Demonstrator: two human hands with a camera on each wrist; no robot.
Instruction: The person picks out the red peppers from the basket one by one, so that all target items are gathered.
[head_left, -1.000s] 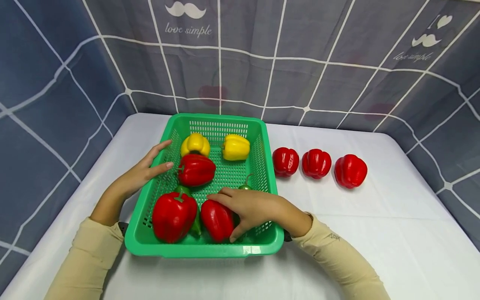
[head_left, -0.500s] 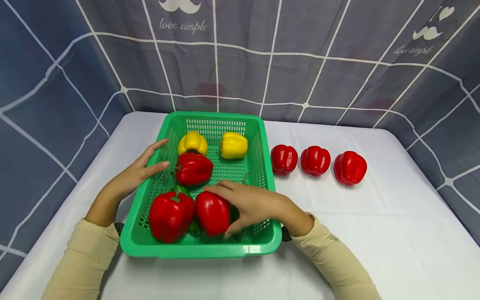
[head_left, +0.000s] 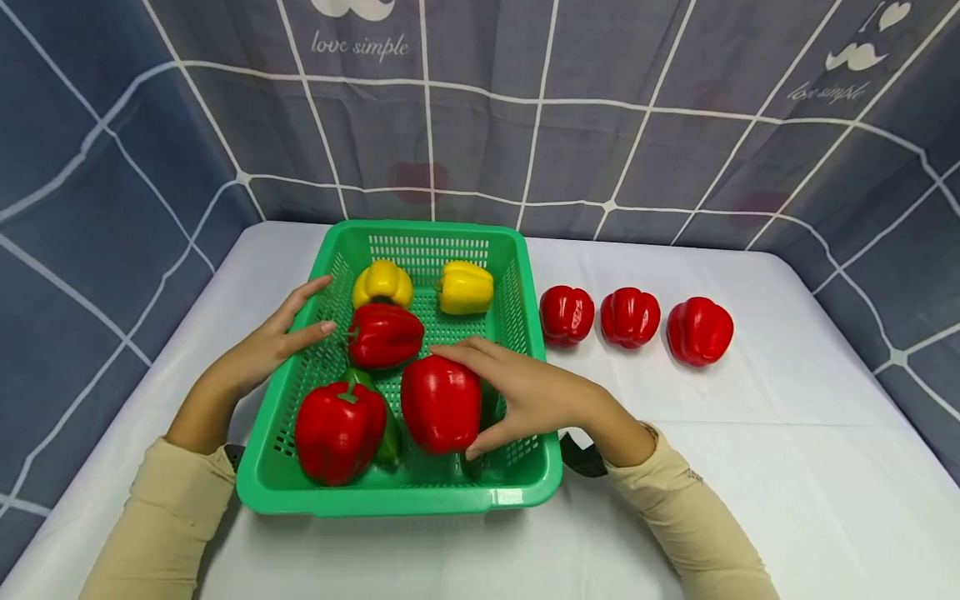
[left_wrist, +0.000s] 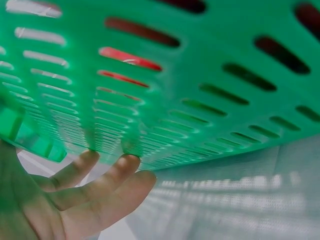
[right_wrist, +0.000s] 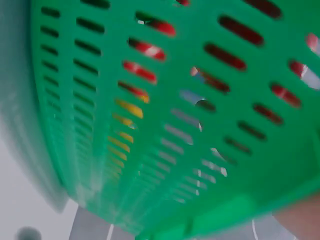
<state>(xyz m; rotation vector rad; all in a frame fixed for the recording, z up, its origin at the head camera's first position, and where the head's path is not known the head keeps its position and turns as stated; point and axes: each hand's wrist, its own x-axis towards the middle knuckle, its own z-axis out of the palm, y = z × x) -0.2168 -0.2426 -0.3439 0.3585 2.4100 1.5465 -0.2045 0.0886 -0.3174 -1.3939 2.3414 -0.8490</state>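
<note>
My right hand grips a large red bell pepper in the front right part of a green plastic basket, thumb at the near side and fingers over the far side. The left hand rests at the basket's left rim with fingers spread; in the left wrist view its fingertips reach the slotted outer wall. Another large red bell pepper lies front left in the basket, beside a green pepper. Behind them lies a smaller red bell pepper.
Two yellow bell peppers lie at the back of the basket. Three red bell peppers stand in a row on the white tablecloth to the right. A grey checked curtain hangs behind and at both sides.
My right hand has raised the red bell pepper, which first shifted left and then came up and back to the right. The left hand keeps its place at the rim.
</note>
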